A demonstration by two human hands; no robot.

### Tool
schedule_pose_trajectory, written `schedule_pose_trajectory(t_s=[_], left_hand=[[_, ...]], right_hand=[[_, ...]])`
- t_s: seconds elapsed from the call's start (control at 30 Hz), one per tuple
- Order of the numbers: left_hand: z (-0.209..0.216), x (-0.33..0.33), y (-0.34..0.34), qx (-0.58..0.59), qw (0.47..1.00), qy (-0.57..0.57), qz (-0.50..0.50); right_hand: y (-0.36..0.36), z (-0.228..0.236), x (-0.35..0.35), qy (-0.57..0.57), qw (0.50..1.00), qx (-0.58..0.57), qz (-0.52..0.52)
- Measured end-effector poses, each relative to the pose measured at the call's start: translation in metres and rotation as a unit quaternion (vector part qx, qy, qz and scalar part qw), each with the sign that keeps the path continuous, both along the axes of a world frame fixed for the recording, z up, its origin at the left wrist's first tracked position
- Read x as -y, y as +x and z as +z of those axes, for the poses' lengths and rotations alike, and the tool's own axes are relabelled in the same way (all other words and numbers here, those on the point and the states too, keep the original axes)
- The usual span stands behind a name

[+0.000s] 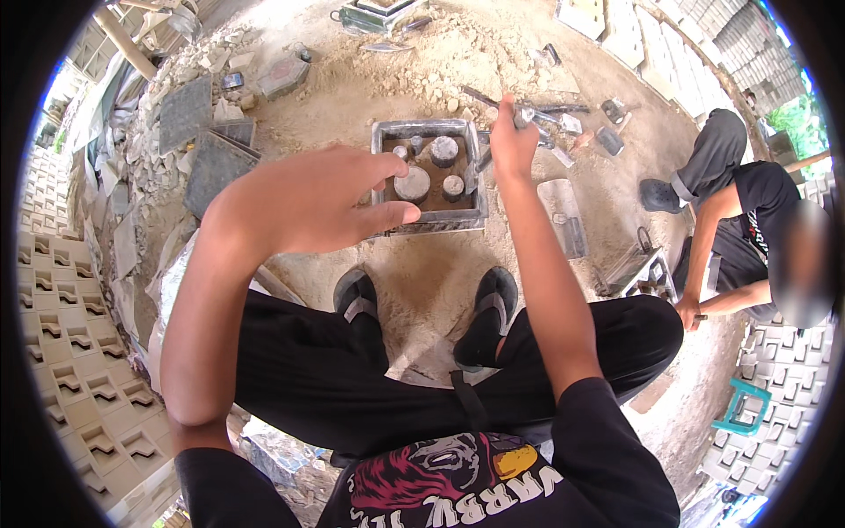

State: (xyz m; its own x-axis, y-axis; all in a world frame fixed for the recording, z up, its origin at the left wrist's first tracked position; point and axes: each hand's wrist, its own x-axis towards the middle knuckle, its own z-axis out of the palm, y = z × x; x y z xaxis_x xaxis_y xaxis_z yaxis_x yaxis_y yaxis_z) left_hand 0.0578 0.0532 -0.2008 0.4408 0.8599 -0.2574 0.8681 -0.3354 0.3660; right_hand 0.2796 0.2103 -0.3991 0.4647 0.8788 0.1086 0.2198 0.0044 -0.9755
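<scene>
On the ground in front of me sits a square metal mould frame (481, 198). Inside it, several round blocks with pale tops stand in brown sandy material, among them a large cylinder (411, 185) and another cylinder (444, 151) near the far right corner. My left hand (321, 201) hovers over the frame's left side, thumb and fingers apart, holding nothing I can see. Just beyond the frame's right edge, my right hand (514, 148) is closed around something small, greyish and metallic-looking. Its kind is unclear against the tools behind it.
Dark bars and tools (559, 109) lie beyond my right hand, beside a flat pale slab (562, 216). Broken rubble and dark plates (187, 114) cover the left. A co-worker (748, 211) squats at the right near another metal mould (650, 273). Pale blocks (66, 352) are stacked left.
</scene>
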Motion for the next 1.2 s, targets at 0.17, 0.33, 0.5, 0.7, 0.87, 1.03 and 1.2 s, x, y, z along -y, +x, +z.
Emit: schedule_pose_trajectory(t_s=[0.17, 0.33, 0.5, 0.7, 0.87, 1.03, 1.2], left_hand=[[0.002, -0.01, 0.002, 0.025, 0.999, -0.038, 0.023], [-0.008, -0.016, -0.005, 0.015, 0.999, -0.026, 0.016], [-0.013, -0.033, -0.01, 0.022, 0.996, -0.053, 0.067], [-0.076, -0.097, -0.025, 0.042, 0.99, 0.078, 0.113], [-0.192, -0.143, -0.034, 0.164, 0.933, 0.133, 0.29], [-0.321, -0.118, 0.003, 0.212, 0.868, 0.053, 0.446], [-0.335, -0.104, 0.05, 0.283, 0.797, 0.107, 0.522]], right_hand=[[0.016, -0.001, 0.007, -0.054, 0.983, 0.093, 0.145], [0.023, 0.013, -0.008, -0.059, 0.975, 0.12, 0.178], [0.026, 0.023, -0.022, -0.142, 0.902, 0.213, 0.349], [0.02, 0.034, -0.032, -0.113, 0.881, 0.098, 0.448], [-0.007, -0.008, -0.019, -0.1, 0.916, 0.264, 0.284], [-0.032, 0.017, -0.015, -0.028, 0.922, 0.08, 0.377], [-0.052, -0.011, -0.015, 0.017, 0.955, -0.042, 0.293]])
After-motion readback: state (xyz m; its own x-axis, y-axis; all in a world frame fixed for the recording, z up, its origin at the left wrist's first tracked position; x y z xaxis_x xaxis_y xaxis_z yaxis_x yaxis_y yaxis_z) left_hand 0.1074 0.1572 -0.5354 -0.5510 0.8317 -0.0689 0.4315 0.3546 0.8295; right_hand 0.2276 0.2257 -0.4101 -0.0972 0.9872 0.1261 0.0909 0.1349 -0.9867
